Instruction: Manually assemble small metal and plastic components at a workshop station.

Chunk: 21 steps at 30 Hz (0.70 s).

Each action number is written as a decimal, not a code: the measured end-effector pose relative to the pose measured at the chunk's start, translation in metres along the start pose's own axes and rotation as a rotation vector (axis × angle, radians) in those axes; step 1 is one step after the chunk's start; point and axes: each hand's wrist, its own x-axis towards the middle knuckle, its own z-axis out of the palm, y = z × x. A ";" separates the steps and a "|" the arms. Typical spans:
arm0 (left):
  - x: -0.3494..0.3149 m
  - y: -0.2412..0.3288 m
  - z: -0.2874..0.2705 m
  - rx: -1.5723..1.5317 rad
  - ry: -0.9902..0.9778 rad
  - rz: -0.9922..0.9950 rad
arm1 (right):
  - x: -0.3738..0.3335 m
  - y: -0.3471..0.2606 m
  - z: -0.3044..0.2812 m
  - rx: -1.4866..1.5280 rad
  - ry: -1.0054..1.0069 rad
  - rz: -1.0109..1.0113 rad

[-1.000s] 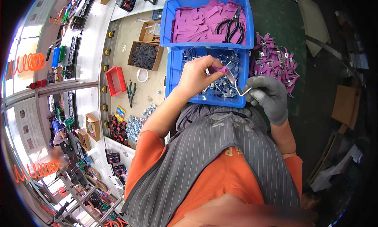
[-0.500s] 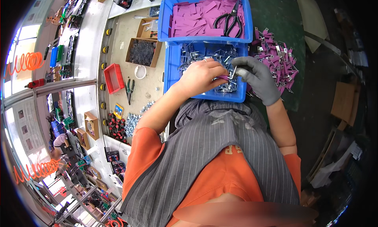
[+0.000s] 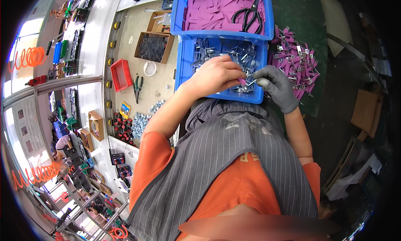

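Over the lower blue bin (image 3: 184,61), which holds bent metal brackets (image 3: 204,49), both my hands meet. My bare left hand (image 3: 214,77) pinches a small purple sleeve (image 3: 242,81), its fingers partly covering it. Fingertips of my grey-gloved right hand (image 3: 277,90) grip a thin metal bracket (image 3: 251,82) whose end is at the sleeve; how far it is inside I cannot tell. Beyond, an upper blue bin (image 3: 178,15) is filled with flat purple sleeves (image 3: 213,13), with black-handled pliers (image 3: 252,16) lying on them.
Right of the bins, brackets with purple sleeves (image 3: 297,63) are piled on a dark green surface. To the left are a red tray (image 3: 121,76), green-handled pliers (image 3: 138,89), a white round container (image 3: 150,68), a cardboard box of dark coils (image 3: 152,49) and loose metal parts (image 3: 142,125).
The bracket in my right hand now sits lower and more tilted, close against the purple sleeve. My right fingers have come down slightly. The whole view has shifted a little.
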 end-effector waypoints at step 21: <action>-0.049 -0.078 0.074 0.366 -0.375 -0.531 | -0.005 0.055 -0.031 -0.060 0.540 0.124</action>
